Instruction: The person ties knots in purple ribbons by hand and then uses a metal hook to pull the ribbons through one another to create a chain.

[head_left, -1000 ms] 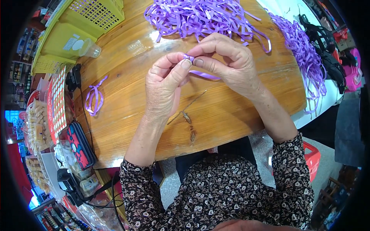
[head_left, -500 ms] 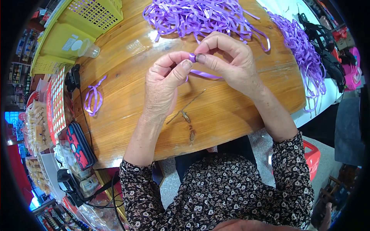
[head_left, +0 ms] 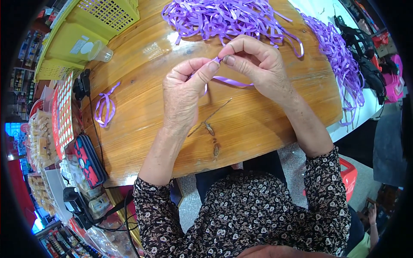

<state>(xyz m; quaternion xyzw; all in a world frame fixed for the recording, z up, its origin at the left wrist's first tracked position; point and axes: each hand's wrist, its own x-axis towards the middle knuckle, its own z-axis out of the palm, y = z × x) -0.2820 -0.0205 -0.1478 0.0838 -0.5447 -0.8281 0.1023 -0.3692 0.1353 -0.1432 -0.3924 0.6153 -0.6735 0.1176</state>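
Above the wooden table (head_left: 266, 133) my two hands meet over a purple ribbon (head_left: 234, 81). Thumb and index finger of my left hand (head_left: 185, 90) pinch it, and the fingertips of my right hand (head_left: 258, 64) close on it just to the right. Part of the ribbon hangs below in a loose curve; the bit between the fingertips is small and partly hidden. Under my hands a thin dark twig-like strand (head_left: 213, 116) lies on the wood. A separate looped purple ribbon (head_left: 104, 109) rests on the table at the left.
A big heap of purple ribbons (head_left: 223, 19) covers the far side of the table. More ribbons (head_left: 337, 64) hang over a white surface at the right. A yellow basket (head_left: 60, 47) holds a clear plastic cup (head_left: 101, 51) at far left. Nearby lies a patterned zip wallet (head_left: 90, 161).
My fingertips have shifted on the ribbon; its wider fold between them now shows as a narrow, tighter piece. Another person's arm has come into view at the lower right.
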